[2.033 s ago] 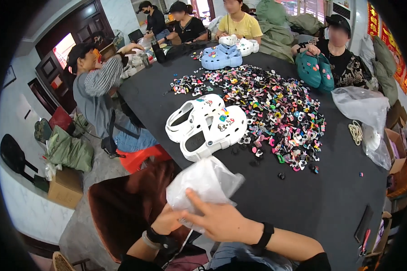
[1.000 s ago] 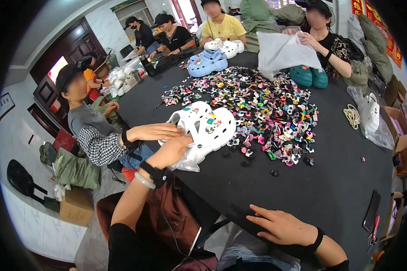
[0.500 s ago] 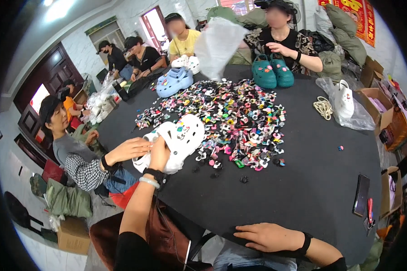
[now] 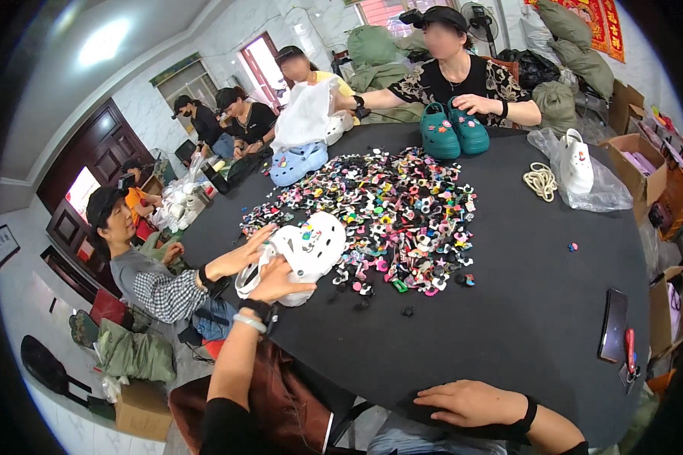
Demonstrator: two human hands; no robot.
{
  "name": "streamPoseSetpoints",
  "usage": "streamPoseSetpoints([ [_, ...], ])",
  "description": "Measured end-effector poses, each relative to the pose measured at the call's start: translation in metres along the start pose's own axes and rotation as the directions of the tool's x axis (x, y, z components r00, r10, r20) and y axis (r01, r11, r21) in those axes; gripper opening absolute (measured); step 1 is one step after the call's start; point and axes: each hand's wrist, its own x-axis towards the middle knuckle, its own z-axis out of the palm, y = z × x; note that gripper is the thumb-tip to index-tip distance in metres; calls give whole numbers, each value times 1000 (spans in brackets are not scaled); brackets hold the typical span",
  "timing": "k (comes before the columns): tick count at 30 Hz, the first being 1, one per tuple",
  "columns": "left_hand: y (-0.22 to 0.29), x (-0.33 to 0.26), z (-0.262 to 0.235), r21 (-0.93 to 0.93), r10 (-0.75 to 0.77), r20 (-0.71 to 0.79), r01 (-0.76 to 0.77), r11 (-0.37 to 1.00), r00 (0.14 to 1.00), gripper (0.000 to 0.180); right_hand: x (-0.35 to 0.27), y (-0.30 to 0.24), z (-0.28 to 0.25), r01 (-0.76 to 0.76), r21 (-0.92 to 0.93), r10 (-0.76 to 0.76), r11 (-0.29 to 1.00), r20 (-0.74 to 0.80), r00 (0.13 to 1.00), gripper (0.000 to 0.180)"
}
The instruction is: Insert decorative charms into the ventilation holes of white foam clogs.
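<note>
My left hand [image 4: 275, 287] lies against a pair of white clogs [image 4: 320, 246] at the table's left edge, its thumb stretched out to the right and fingers spread, not wrapped round them. Colourful charms sit on the clogs' top. A co-worker's hand [image 4: 244, 254] touches the same pair from the left. My right hand [image 4: 469, 403] rests flat on the near table edge with fingers stretched out, holding nothing. A wide heap of small colourful shoe charms [image 4: 402, 220] covers the middle of the dark table [image 4: 501, 334].
Light blue clogs [image 4: 299, 164] stand behind the heap. Across the table, a person handles green clogs [image 4: 454, 136] and a white plastic bag [image 4: 305, 114]. At right lie a coiled cord [image 4: 539, 182], a white clog [image 4: 577, 163] on clear plastic, a phone [image 4: 613, 324] and red-handled snips [image 4: 630, 349].
My left hand has drawn back a little from the white clogs and opened, its thumb now out. The person across has moved the plastic bag left and down. My right hand stays flat.
</note>
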Motion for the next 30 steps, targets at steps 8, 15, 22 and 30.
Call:
streamPoseSetpoints([
  [8, 7, -2, 10, 139, -13, -189, 40, 989, 982, 82, 4, -6, -3, -2, 88, 3, 996, -11, 1000, 38],
  [15, 9, -61, -23, 128, -58, -617, 173, 977, 785, 60, -36, -13, -23, -120, 50, 123, 991, -59, 991, 35],
  [22, 10, -103, -3, 186, -35, -830, 336, 923, 557, 80, -68, -24, -39, -178, -21, 171, 984, -198, 965, 30],
  [30, 165, -79, 43, 138, 229, -291, -196, 971, 929, 77, -125, -66, -55, -353, -145, 242, 924, -491, 837, 28],
])
